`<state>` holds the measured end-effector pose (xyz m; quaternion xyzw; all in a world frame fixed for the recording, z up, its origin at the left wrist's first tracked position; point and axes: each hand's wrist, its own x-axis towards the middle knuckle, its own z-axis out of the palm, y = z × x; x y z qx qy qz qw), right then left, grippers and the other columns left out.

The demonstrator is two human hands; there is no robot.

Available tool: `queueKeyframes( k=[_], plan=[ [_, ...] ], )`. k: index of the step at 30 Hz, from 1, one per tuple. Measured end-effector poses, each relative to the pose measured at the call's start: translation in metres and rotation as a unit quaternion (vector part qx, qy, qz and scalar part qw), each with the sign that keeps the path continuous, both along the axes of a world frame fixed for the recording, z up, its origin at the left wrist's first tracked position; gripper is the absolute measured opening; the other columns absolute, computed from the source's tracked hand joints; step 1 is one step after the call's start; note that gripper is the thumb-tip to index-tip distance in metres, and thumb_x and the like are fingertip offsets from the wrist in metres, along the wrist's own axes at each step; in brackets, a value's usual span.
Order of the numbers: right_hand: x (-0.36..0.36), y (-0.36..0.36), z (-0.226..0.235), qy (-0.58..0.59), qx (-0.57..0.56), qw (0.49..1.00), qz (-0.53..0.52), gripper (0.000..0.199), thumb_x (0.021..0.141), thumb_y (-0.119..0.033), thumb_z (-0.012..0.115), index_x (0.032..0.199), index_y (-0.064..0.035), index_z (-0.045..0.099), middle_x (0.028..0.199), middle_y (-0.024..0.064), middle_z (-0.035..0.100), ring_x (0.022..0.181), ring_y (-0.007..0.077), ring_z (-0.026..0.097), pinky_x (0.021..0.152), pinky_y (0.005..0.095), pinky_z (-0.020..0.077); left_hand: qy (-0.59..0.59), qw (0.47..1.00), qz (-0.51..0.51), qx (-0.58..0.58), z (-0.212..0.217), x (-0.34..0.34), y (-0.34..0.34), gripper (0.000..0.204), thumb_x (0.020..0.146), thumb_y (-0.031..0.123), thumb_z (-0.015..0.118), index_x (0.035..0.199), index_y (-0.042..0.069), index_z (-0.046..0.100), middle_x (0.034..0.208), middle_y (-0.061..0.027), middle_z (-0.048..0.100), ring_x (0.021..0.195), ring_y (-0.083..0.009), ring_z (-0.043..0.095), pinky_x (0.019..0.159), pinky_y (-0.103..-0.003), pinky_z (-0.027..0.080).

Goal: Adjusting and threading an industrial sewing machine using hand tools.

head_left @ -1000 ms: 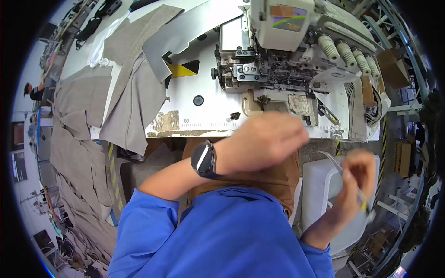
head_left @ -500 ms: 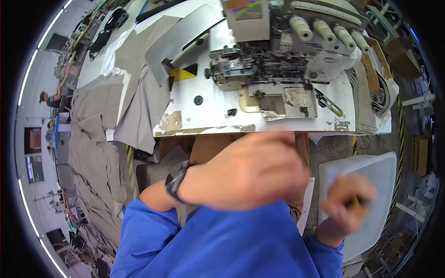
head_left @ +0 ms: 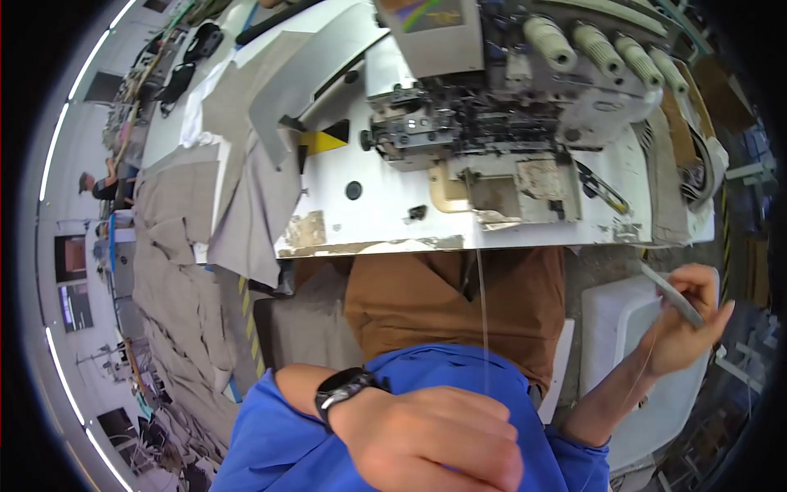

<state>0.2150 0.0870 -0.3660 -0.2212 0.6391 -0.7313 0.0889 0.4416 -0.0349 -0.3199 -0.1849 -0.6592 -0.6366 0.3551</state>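
My left hand (head_left: 434,443), with a black watch on its wrist, is closed low in front of my blue top. A pale thread (head_left: 482,312) runs down from the sewing machine (head_left: 467,123) to this hand; the fingertips that hold it are hidden. My right hand (head_left: 684,336) is raised at the right, over the white bin. Between its thumb and fingers lies a slim grey pointed tool, seemingly tweezers (head_left: 676,297). Another fine thread hangs along the right forearm.
Several cream thread cones (head_left: 549,43) stand on the machine. A cutter-like tool (head_left: 602,189) lies on the white table (head_left: 385,221). Grey-brown fabric pieces (head_left: 180,271) hang over the table's left side. A white bin (head_left: 607,328) stands at the right. Another person (head_left: 102,184) sits far left.
My left hand has moved down and toward me, and the thread now stretches from the machine to it. My right hand has risen to the right, bringing the grey tool into sight.
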Motion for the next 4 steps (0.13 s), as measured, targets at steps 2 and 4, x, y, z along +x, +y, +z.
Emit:
queueKeyframes(
  k=[2,4],
  plan=[
    [0.014,-0.021,-0.017,0.074,0.043,0.988,0.126,0.047,0.097,-0.036,0.040,0.092,0.0043,0.063,0.078,0.0056,0.058,0.071,0.0133,0.053,0.062,0.0248,0.0397,-0.028,0.999,-0.024,0.016,0.002,0.003,0.000,0.017,0.092,0.013,0.060,0.095,-0.001,0.069,0.088,-0.0110,0.063,0.071,-0.0214,0.061,0.059,-0.032,0.045],
    [0.045,-0.055,-0.037,0.104,0.112,0.982,0.111,0.013,0.086,-0.011,0.065,0.097,-0.0025,0.067,0.086,0.0049,0.063,0.074,0.0127,0.056,0.069,0.0228,0.0429,-0.061,0.995,-0.042,0.071,0.005,0.009,-0.002,0.018,0.093,0.013,0.057,0.097,-0.002,0.066,0.088,-0.0123,0.061,0.076,-0.0246,0.060,0.066,-0.034,0.048]
  ],
)
